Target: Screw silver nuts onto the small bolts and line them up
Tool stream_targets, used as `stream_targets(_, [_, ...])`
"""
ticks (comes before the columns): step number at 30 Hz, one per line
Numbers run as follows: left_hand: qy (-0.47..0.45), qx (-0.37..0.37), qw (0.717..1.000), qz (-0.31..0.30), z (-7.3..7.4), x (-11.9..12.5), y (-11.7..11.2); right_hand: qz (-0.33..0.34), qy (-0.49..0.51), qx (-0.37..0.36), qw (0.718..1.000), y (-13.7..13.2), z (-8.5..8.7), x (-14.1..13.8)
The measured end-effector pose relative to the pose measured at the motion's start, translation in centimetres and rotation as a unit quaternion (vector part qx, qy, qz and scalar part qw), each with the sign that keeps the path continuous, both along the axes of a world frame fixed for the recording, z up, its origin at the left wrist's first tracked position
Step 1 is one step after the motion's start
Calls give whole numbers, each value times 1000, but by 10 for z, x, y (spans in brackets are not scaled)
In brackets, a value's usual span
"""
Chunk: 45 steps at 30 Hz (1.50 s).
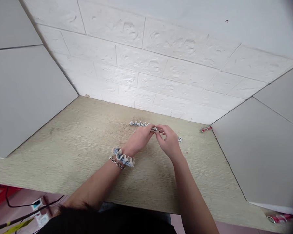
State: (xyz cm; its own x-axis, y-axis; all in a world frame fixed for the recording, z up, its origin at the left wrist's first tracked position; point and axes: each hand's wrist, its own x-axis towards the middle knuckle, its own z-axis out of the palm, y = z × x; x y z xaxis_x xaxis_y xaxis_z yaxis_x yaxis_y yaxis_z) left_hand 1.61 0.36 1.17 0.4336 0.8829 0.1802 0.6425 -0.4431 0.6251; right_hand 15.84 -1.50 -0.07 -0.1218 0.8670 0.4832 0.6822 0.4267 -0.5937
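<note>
Right now, the person's left hand and right hand are meeting over the far middle of the bench, their fingertips pinching narrowly around a small, shiny metal part. Just left of that part, a tight row of small silver bolts is lying on the bench, their ridged metal glinting, while a little cluster of similar silver pieces is sitting just beyond the right hand. The bench top is showing a pale, streaky wood grain with dark scuffs. A ruffled blue-and-white fabric scrunchie and a linked metal chain bracelet are circling the left wrist. A slim red-and-silver tube is lying near the wall's foot, well to the right. Behind the bench, a white wall panel is rising in soft, embossed brick shapes, flanked by smooth grey panels. Black cables are trailing below the near edge, and a crushed red can is lying at the lower right.
</note>
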Motion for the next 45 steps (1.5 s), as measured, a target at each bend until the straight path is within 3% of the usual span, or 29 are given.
stream_targets(2, [4,2,1000,-3,1,-1,0,2,-30,-17,999,1,-1,1])
stream_targets(7, [27,0,1000,8,0,0,1,-84,-84,-108,987,-3,0,3])
stream_targets(11, [29,17,999,0,-1,-1,0,-53,-1,-81,995,-4,4,0])
stream_targets(14, [30,34,999,-3,-2,-1,0,-15,1,-69,998,-2,3,-2])
stream_targets(18, [43,53,998,-15,-3,0,0,-67,-78,-120,987,-3,2,-1])
stream_targets(21, [40,57,997,-13,-4,0,1,-93,-64,-127,986,-5,4,0])
stream_targets(26, [25,121,992,4,-6,-7,5,-27,27,-81,996,-4,6,-3])
stream_targets(33, [62,153,986,-16,-4,-9,3,6,18,-58,998,-2,2,-5])
stream_targets(36, [95,153,984,-14,-3,-7,2,-4,-2,-78,997,-4,3,-4])
stream_targets(41, [123,126,984,-25,-2,-5,2,-89,-44,-137,986,-6,5,-2])
stream_targets(45, [112,110,987,-22,-1,-6,2,-51,18,-119,991,-5,6,-4])
